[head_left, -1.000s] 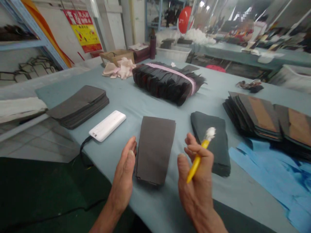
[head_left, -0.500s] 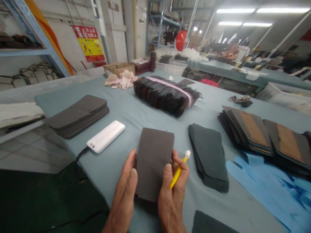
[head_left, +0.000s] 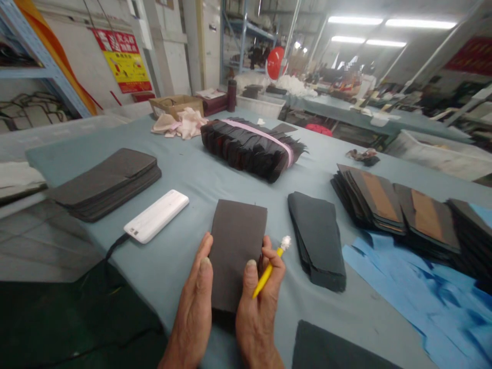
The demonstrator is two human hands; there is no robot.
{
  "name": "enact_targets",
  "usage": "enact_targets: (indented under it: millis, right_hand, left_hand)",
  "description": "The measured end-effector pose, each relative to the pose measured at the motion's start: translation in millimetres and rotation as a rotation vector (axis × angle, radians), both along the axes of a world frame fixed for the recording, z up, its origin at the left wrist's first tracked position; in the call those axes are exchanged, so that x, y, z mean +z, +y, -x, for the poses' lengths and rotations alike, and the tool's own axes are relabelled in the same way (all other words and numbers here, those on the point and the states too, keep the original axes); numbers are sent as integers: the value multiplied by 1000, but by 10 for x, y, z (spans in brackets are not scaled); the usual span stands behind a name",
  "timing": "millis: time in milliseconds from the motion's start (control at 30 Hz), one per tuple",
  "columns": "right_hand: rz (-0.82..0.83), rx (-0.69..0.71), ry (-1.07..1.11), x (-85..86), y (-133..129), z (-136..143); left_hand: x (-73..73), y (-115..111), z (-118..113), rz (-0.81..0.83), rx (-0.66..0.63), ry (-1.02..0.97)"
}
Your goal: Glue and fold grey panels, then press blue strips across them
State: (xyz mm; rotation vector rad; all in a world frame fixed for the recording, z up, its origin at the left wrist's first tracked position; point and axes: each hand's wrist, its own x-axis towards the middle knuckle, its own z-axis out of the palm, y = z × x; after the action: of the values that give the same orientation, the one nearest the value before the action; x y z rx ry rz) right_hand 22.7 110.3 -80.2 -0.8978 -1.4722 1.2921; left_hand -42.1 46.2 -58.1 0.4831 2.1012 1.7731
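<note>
Left hand: flat, unclenched, at brown stack 8 o'clock. Right hand: grasping yellow stick, stack 5 o'clock.

This is a workshop: stacks of flat dark pieces lie on the tabletop, and behind are metal shelves, tube lights and a second tabletop.

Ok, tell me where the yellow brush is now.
In the head view, the yellow brush is in the right hand, slightly right of centre, between the grey stack and the dark green stack.
</note>
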Motion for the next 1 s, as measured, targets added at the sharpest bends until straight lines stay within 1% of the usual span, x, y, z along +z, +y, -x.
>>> enact_targets:
  millis: [67, 133, 167, 233, 300, 367, 400, 433, 467, 533, 600, 700, 833, 1000]
  right_hand:
    - [-61, -11, -14, 22, 3, -32]
    - [-168, -25, -42, 88, 39, -110]
    - [-232, -32, -51, 140, 78, -168]
    - [-367, -45, -36, 281, 201, -315]
    - [-483, -42, 2, 468, 380, -481]
    - [-469, -66, 3, 685, 589, -632]
    - [-400, -57, 2, 793, 694, -694]
    - [-298, -47, 15, 894, 796, -744]
    - [-173, -67, 36, 981, 890, -783]
    - [-31, -51, 66, 1098, 1049, -826]
    - [42, -64, 70, 1134, 1152, -834]
    - [138, -63, 65, 1085, 1190, -804]
    - [246, -33, 102, 983, 1066, -771]
    - [248, 87, 21, 933, 839, -826]
  left_hand:
    - [13, -52, 25, 8, -17, 8]
    - [50, -112, 39, 31, -17, 129]
    - [81, -137, 43, 49, -19, 244]
    - [160, -165, 60, 90, -62, 544]
    - [254, -150, 106, 126, -166, 818]
    - [342, -92, 188, 153, -292, 989]
    - [378, -53, 238, 161, -346, 1037]
    - [406, -11, 290, 167, -386, 1067]
    - [426, 30, 340, 173, -420, 1088]
    - [442, 105, 421, 186, -467, 1113]
    - [434, 159, 471, 213, -512, 1115]
    - [406, 204, 501, 249, -572, 1100]
    - [404, 224, 517, 260, -624, 1066]
    - [448, 219, 535, 284, -671, 1031]
